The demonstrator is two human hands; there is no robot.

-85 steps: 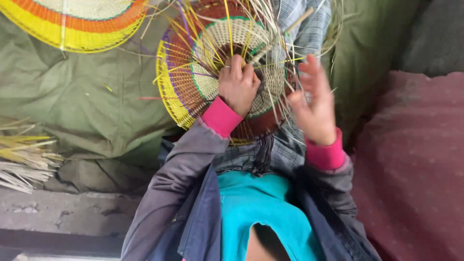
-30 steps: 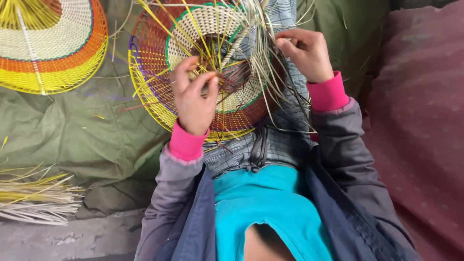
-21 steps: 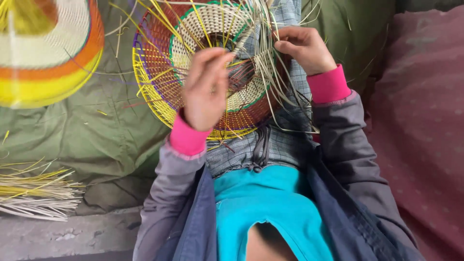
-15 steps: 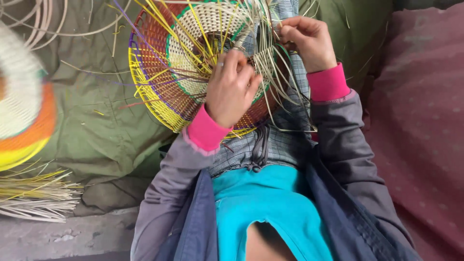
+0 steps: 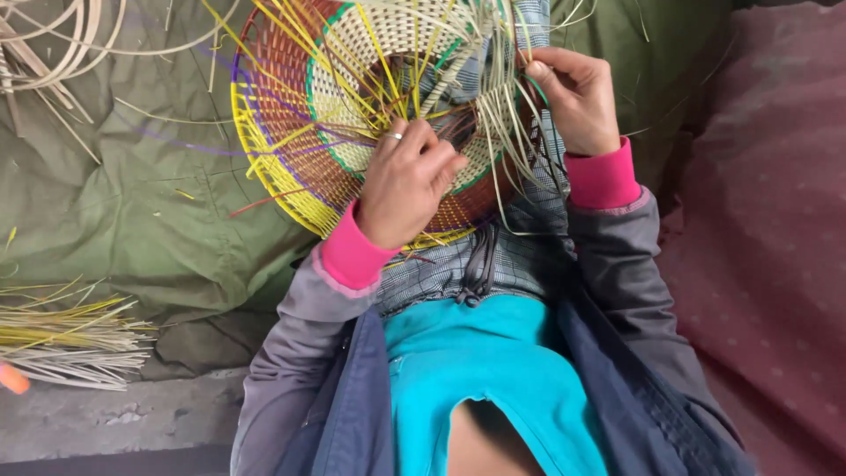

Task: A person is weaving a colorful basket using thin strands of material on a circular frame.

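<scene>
Strands of pale loose cane (image 5: 507, 132), pinched in the right hand (image 5: 577, 97), could snap or slip; left hand (image 5: 407, 181) fingers clamp the round multicoloured woven basket (image 5: 352, 115).

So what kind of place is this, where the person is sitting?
Probably a floor-level basket-weaving spot. A half-woven round basket of yellow, red and cream strips rests on the lap, a bundle of loose pale straw strips lies nearby, and a green tarp covers the ground.

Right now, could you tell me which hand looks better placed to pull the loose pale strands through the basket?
Probably the right hand: it already pinches the pale strands at the woven basket rim, while the left hand lies across the weave.
</scene>
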